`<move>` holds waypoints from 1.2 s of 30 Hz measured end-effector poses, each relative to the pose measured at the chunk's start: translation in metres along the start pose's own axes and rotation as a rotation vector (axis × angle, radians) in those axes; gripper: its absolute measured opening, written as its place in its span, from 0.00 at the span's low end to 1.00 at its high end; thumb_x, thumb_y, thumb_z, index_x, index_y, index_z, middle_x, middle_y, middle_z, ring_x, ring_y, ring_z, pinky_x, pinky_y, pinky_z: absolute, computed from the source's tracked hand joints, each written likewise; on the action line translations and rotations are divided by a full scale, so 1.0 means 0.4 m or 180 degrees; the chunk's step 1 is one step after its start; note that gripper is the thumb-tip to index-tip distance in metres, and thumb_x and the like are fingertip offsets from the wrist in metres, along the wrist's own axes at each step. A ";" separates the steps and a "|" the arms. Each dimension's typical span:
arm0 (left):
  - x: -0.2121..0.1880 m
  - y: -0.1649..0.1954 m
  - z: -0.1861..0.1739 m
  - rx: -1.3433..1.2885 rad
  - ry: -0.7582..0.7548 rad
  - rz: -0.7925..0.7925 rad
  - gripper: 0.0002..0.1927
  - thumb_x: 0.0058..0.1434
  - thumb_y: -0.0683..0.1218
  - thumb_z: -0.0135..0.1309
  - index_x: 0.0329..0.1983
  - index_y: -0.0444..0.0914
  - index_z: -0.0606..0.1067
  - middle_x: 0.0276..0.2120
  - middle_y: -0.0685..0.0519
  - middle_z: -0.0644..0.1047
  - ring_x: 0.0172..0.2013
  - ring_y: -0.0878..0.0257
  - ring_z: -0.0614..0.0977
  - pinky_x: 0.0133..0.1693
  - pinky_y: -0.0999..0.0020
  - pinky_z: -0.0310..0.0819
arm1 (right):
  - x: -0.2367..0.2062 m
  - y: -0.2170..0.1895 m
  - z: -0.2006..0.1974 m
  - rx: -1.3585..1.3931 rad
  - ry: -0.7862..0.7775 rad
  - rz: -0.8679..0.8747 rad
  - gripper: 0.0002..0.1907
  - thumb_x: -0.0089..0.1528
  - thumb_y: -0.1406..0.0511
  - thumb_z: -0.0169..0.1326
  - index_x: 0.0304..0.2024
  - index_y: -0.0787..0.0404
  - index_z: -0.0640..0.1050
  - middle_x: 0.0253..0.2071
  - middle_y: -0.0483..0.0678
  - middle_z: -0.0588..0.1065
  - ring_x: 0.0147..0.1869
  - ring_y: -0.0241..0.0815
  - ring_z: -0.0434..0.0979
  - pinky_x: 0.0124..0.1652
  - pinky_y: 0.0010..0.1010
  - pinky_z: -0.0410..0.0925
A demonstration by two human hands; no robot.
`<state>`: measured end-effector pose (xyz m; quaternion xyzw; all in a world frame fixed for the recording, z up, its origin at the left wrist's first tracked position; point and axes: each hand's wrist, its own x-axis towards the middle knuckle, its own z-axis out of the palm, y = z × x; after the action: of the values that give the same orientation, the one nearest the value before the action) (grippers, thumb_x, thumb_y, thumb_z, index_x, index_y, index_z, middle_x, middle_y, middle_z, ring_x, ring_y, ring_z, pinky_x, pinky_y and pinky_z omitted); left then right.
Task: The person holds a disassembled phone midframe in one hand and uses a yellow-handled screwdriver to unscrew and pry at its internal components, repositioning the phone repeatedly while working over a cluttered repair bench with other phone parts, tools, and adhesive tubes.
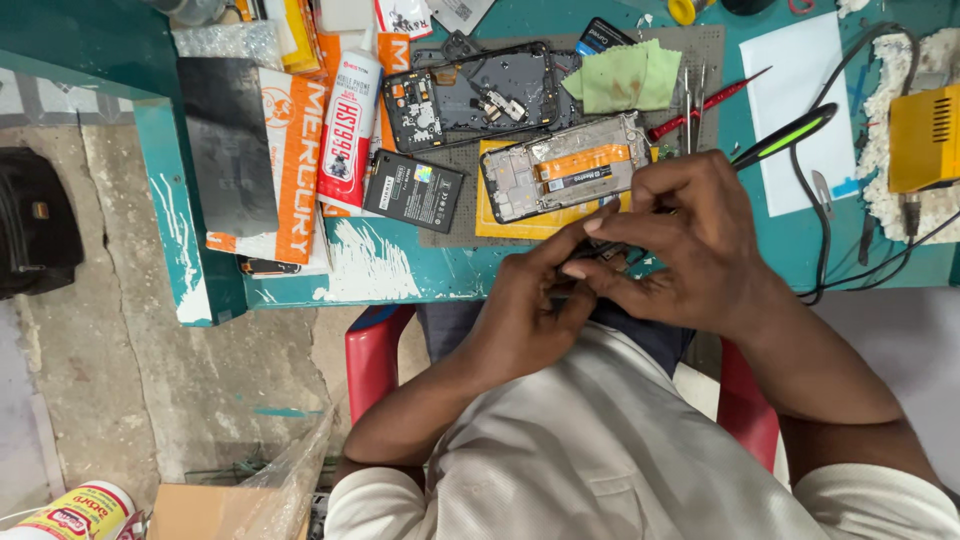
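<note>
Head view: both hands meet at the near edge of the bench. Left hand (525,305) and right hand (680,245) are closed together on a small dark part (600,252); only slivers of it show between the fingertips, and its kind cannot be told. Right fingers (610,222) curl over it from above, left fingers (575,270) press from below and from the left.

Just beyond the fingertips lies an opened phone frame (565,168) with an orange label, resting on a yellow sheet (520,228). Left of that frame lies a black battery (413,190). Farther beyond sits a second opened phone (470,97) with its dark board exposed, on a grey mat (705,45). A green cloth (620,75) lies right of it. Tweezers (688,100) and a red screwdriver (700,105) lie just beyond the right hand. A black tool with a green stripe (785,135) lies to the right of that hand, across a white sheet (800,100). A yellow box (925,135) with cables stands at the far right. Orange and white packets (300,150) lie well to the left. All rest on a teal bench (400,265). A red chair (370,360) shows below the hands
</note>
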<state>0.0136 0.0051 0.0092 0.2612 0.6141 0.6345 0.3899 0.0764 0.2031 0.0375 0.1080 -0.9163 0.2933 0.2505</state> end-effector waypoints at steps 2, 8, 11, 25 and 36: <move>-0.002 -0.006 0.002 -0.0014 0.0115 0.0110 0.33 0.67 0.30 0.49 0.75 0.37 0.63 0.40 0.53 0.80 0.42 0.75 0.80 0.42 0.81 0.75 | 0.003 0.000 -0.006 0.0038 -0.0006 0.0187 0.27 0.55 0.59 0.77 0.50 0.55 0.76 0.43 0.51 0.66 0.42 0.46 0.72 0.38 0.36 0.67; 0.004 -0.007 -0.003 0.0348 0.0102 -0.0061 0.32 0.64 0.31 0.52 0.72 0.36 0.64 0.37 0.52 0.82 0.35 0.74 0.81 0.31 0.80 0.73 | 0.010 -0.004 -0.013 -0.0318 -0.0217 -0.0122 0.26 0.58 0.56 0.75 0.52 0.53 0.76 0.44 0.48 0.69 0.42 0.46 0.70 0.44 0.40 0.62; 0.011 0.006 -0.006 0.0563 0.0112 0.0043 0.33 0.60 0.32 0.54 0.70 0.35 0.65 0.42 0.53 0.84 0.30 0.74 0.79 0.26 0.78 0.71 | 0.017 -0.011 -0.018 -0.0187 -0.0359 -0.0114 0.27 0.58 0.55 0.74 0.53 0.54 0.76 0.44 0.48 0.69 0.43 0.45 0.70 0.45 0.40 0.62; 0.002 -0.024 -0.002 -0.0014 0.0011 -0.0035 0.29 0.64 0.30 0.51 0.69 0.33 0.68 0.40 0.50 0.80 0.40 0.71 0.80 0.40 0.77 0.77 | 0.001 -0.012 -0.016 -0.0702 -0.0308 -0.0271 0.23 0.59 0.55 0.74 0.50 0.53 0.77 0.42 0.45 0.70 0.43 0.42 0.71 0.44 0.40 0.61; -0.018 -0.039 0.000 -0.0810 -0.0117 0.0061 0.25 0.71 0.27 0.45 0.71 0.30 0.63 0.60 0.45 0.78 0.62 0.59 0.81 0.62 0.71 0.74 | -0.016 0.024 -0.046 0.0508 -0.0020 0.0668 0.29 0.52 0.66 0.75 0.50 0.59 0.73 0.46 0.53 0.65 0.47 0.47 0.69 0.47 0.36 0.69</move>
<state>0.0203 -0.0015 -0.0050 0.2271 0.5190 0.7061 0.4250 0.0858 0.2220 0.0426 0.0320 -0.8971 0.3895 0.2061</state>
